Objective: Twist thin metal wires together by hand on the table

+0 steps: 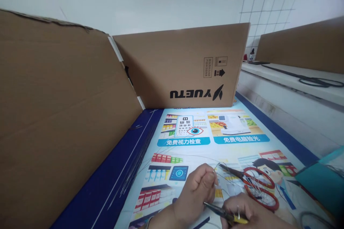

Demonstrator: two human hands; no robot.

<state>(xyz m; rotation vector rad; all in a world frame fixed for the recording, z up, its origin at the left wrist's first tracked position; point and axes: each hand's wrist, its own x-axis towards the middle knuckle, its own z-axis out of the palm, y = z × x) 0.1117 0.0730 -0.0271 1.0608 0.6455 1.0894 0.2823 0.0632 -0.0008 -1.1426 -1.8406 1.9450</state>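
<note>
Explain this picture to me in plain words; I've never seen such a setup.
There is no machine here: these are a person's own bare hands, seen by a camera worn on the head, looking forward and down. The left hand seems to pinch a thin wire. The right hand holds pliers with a yellow handle, their dark nose pointing toward the left hand. Below lies a colorful printed sheet, and on it red-handled scissors with loose strands about the handles. Brown cardboard panels stand behind and to the left.

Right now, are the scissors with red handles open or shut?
The scissors look shut: their dark blades lie together, tapering to one narrow point.
</note>
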